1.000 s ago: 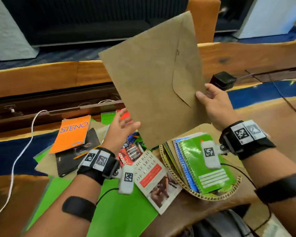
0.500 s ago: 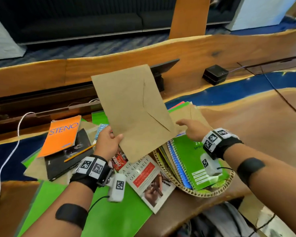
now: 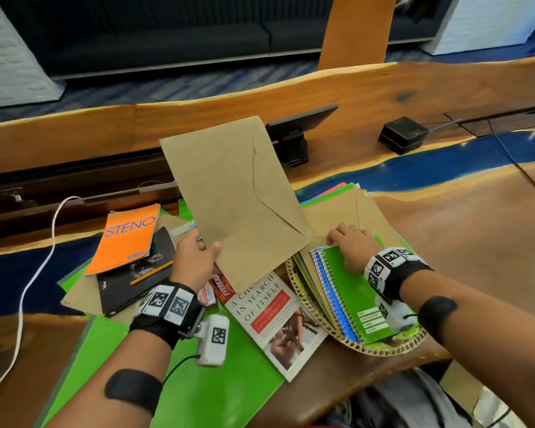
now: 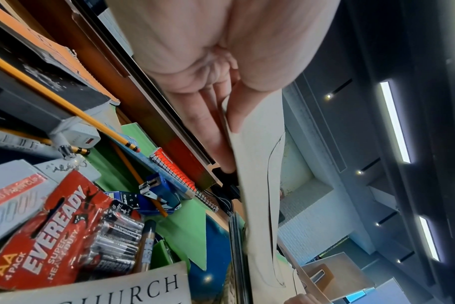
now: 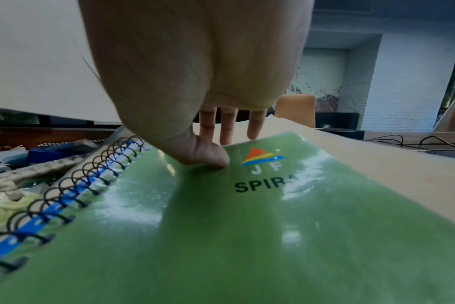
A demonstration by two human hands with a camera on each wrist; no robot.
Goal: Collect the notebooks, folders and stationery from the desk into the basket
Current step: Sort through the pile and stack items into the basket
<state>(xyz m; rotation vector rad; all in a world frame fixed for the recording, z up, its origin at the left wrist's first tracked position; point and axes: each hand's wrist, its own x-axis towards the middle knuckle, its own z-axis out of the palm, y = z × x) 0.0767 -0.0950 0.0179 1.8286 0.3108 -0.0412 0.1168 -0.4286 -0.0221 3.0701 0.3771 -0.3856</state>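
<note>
My left hand [image 3: 206,244] pinches the lower left corner of a large brown envelope [image 3: 238,205] and holds it tilted above the desk clutter; the left wrist view shows its thumb and fingers [image 4: 229,115] clamped on the envelope [image 4: 257,185]. My right hand [image 3: 343,239] grips the top edge of the green spiral notebook [image 3: 352,301] in the woven basket [image 3: 383,350]. Its thumb [image 5: 208,156] presses on the green notebook's cover [image 5: 247,236], with the fingers behind the edge. A blue spiral notebook and another brown envelope [image 3: 337,214] also stand in the basket.
On the desk lie an orange STENO pad [image 3: 127,239], a black notebook [image 3: 130,276] with a pencil [image 3: 152,272], Eveready batteries [image 3: 221,285], a paperback [image 3: 275,319] and green folders [image 3: 198,381]. A white cable [image 3: 34,273] runs left. A black box [image 3: 403,134] sits at the far right.
The envelope came down from high up. My right hand let go of it and dropped to the notebooks in the basket. My left hand took hold of its corner.
</note>
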